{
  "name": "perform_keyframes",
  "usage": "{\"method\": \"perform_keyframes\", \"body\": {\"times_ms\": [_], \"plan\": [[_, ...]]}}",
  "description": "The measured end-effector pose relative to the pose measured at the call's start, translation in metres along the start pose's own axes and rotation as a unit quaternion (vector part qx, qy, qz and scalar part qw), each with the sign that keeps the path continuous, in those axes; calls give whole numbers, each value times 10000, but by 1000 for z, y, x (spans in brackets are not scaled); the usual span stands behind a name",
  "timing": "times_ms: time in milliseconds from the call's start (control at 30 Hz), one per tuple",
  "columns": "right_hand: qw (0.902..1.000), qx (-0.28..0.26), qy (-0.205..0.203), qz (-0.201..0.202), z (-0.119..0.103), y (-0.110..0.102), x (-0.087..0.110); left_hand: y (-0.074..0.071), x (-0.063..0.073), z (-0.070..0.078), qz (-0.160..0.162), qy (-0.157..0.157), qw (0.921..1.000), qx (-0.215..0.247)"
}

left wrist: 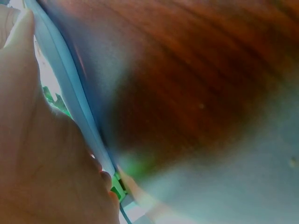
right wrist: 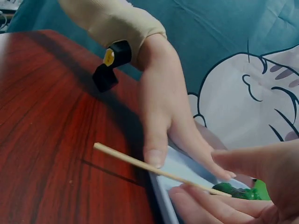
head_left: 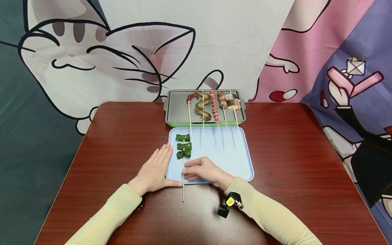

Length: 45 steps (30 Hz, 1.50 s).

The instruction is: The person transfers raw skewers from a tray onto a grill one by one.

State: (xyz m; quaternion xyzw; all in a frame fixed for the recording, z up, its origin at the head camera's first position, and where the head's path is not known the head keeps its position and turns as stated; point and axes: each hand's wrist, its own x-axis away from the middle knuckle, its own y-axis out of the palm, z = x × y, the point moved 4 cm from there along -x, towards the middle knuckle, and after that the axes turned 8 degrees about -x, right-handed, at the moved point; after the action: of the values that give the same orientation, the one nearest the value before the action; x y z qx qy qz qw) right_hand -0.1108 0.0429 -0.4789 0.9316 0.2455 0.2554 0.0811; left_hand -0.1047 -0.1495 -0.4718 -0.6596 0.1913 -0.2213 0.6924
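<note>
In the head view a skewer of three glossy dark green pieces, looking like green pepper [head_left: 183, 146], lies along the left side of a pale blue tray [head_left: 220, 153]. Its bare stick [right wrist: 126, 159] sticks out over the tray's front rim. My right hand [head_left: 206, 171] is at that stick, thumb and fingers around it; the right wrist view shows a gap between thumb and stick. Spread flat, my left hand [head_left: 156, 169] lies along the tray's left edge, its thumb at the front rim beside the stick. The left wrist view shows my left hand [left wrist: 51, 140] against the tray's side.
Behind the tray stands a grey grill pan [head_left: 177, 110] on a green base. It bears a dark red curled piece [head_left: 192, 97], shrimp [head_left: 203, 115], a pink skewer [head_left: 214, 107], meat chunks [head_left: 222, 99] and a fish skewer [head_left: 232, 102]. Their sticks reach over the tray. A brown table [head_left: 291, 153] carries everything.
</note>
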Motion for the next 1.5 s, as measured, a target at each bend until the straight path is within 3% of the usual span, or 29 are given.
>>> {"method": "perform_keyframes", "body": {"times_ms": [267, 500, 967, 1500], "plan": [[9986, -408, -107, 307, 6, 2, 0, 0, 0, 0, -130, -21, 9999, 8], [9989, -304, 5, 353, 8, 9, -4, 2, 2, 0, -184, -20, 9998, -109], [9969, -561, -177, 526, 7, 8, -2, 1, 2, 1, 37, 23, 10000, 21], [9976, -595, -326, 160, -5, 0, 18, 0, 0, 1, -41, -31, 10000, 6]]}}
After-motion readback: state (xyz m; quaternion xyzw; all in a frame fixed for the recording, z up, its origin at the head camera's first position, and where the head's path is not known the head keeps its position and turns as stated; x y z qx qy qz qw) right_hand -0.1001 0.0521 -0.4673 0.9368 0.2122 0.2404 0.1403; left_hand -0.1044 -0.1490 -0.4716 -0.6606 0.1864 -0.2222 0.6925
